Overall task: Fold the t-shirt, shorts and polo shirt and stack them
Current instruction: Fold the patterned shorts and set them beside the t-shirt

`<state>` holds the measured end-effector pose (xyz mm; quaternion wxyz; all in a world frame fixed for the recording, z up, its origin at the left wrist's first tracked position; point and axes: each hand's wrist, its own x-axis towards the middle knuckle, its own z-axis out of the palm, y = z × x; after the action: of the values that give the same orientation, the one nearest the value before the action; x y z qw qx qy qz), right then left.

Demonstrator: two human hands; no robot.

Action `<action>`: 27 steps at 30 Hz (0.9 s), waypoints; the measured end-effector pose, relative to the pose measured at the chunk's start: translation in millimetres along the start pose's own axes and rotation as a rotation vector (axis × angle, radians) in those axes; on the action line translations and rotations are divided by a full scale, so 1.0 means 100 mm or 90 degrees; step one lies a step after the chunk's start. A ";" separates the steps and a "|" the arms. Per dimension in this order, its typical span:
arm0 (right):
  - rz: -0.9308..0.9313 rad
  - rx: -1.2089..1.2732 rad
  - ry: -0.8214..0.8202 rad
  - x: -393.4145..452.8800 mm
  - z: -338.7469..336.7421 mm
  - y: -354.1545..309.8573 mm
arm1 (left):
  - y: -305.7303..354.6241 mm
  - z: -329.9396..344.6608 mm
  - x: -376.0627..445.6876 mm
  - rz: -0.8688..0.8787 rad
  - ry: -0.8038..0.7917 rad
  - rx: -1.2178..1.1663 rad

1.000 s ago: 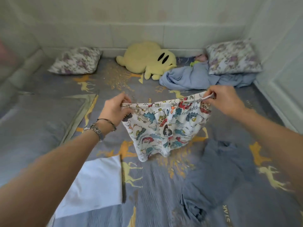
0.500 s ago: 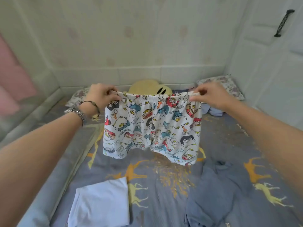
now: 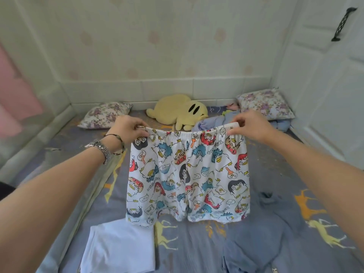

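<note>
White shorts (image 3: 188,178) printed with cartoon faces hang spread out in the air over the bed. My left hand (image 3: 129,128) pinches the left end of the waistband, and my right hand (image 3: 250,125) pinches the right end. Both legs of the shorts dangle straight down, their hems just above the bedspread. A folded white t-shirt (image 3: 118,249) lies on the bed at lower left. A crumpled grey-blue polo shirt (image 3: 262,233) lies unfolded at lower right.
The bed has a grey bedspread (image 3: 197,253) with yellow animal prints. At the far end lie a yellow plush toy (image 3: 177,113), two floral pillows (image 3: 104,115) (image 3: 264,104) and a bunched blue blanket (image 3: 212,122). Walls close in on both sides; a door (image 3: 325,75) stands at right.
The shorts have been lifted from low over the bed and now hang flat and fully spread. My view has tilted upward, then steadied.
</note>
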<state>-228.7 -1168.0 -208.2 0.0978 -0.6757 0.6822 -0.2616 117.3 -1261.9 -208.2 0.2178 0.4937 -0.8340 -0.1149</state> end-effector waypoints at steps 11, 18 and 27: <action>0.054 0.032 -0.034 0.47 0.78 0.63 | -0.45 0.81 0.43 -0.098 -0.040 -0.025; 0.074 0.045 -0.023 0.90 1.22 1.00 | -0.71 1.24 0.83 -0.155 -0.058 -0.019; 0.121 0.063 -0.088 0.89 1.68 1.34 | -0.91 1.67 0.85 -0.198 -0.120 -0.018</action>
<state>-269.9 -1299.5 -396.1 0.2019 -0.6188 0.7211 -0.2374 72.9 -1384.5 -371.1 0.1251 0.6006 -0.7627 -0.2046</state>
